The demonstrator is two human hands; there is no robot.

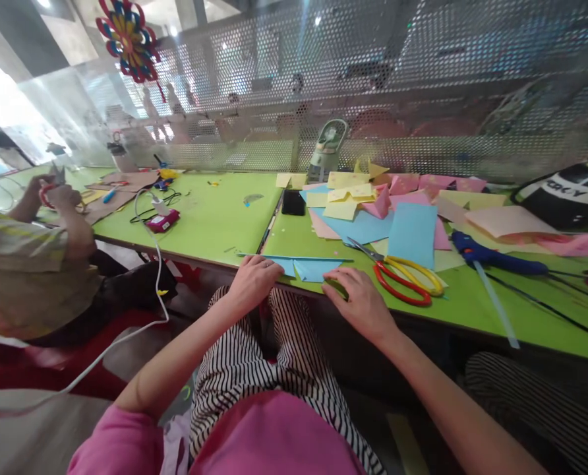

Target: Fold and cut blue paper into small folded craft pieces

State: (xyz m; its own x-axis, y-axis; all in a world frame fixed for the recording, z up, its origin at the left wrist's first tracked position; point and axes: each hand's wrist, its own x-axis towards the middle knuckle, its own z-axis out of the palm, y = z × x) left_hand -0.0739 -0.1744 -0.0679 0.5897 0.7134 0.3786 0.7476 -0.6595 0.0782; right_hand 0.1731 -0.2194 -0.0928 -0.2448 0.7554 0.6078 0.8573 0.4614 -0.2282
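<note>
A folded sheet of blue paper (pixel 316 269) lies at the table's front edge, its far side turned up in a long narrow fold. Over its left end, my left hand (pixel 255 282) presses down with the fingers close together; the thumb is hidden. My right hand (pixel 362 302) is at the paper's right corner, thumb and fingers curved apart with a gap between them. Just right of it lie scissors (pixel 407 280) with one red and one yellow handle, blades pointing toward the paper.
Yellow, pink and blue paper pieces (pixel 366 221) are heaped behind the scissors. A black phone (pixel 293 202) and a bottle (pixel 325 155) stand nearby. A blue glue gun (pixel 496 254) with its cord lies right. At left, another person's hands (pixel 59 194) hold scissors.
</note>
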